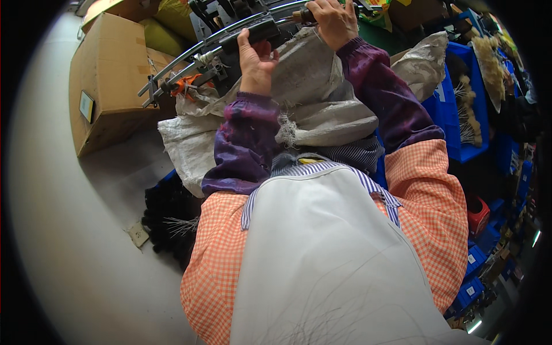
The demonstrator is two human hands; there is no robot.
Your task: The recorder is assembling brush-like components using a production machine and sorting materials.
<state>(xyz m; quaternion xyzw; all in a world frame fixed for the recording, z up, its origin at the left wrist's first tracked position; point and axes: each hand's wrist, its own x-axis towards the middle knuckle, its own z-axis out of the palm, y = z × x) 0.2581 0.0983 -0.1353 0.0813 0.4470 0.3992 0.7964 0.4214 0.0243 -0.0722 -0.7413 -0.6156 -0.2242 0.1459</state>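
The curved metal rail (pixel 230 35) of a dark machine frame (pixel 230 17) sits at the top of the view, straight ahead of you, arching from lower left up toward the right. Your left hand (pixel 256 60) is up against it, thumb hooked over a black block (pixel 256 29) clamped on the rail, fingers loosely curled beneath, palm facing you. Your right hand (pixel 333 22) is closed around a dark handle (pixel 302 15) just to the right of that block, knuckles up, grip firm. The 2 hands are near each other, with the block between them.

Down the rail to the left there's an orange clip (pixel 185 85) and a knot of pale cord (pixel 202 58). Below the rail a grey woven sack (pixel 310 80) is draped, frayed at its edge, and both your purple sleeves (pixel 247 144) lie across it. Your white apron (pixel 322 259) fills the lower middle, over an orange checked shirt (pixel 431 195).

To your left a cardboard box (pixel 106 75) stands on the pale floor (pixel 69 230), with a black bundle of bristles (pixel 167 218) near your elbow. To your right, blue bins (pixel 460 109) hold tan brush tufts (pixel 489 60).
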